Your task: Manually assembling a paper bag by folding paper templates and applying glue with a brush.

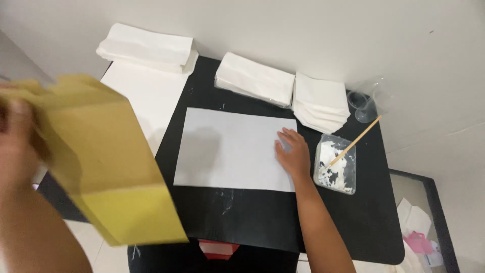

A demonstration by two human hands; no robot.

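3 stacks of folded white paper (pixel 255 78) are seen along the back of the black counter (pixel 262 217). A clear plastic cup (pixel 365 103) is set near the right edge.

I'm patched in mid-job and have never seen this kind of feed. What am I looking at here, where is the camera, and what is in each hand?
There is no machine: these are a person's two bare hands, filmed by one camera worn on the head, looking down at a black table. The left hand, blurred and close to the lens, holds up a yellow paper bag. The right hand rests flat on a white sheet lying on the table. Beside it sits a clear tray of white paste with a wooden stick in it. Stacks of folded white paper lie along the wall, next to clear plastic cups.
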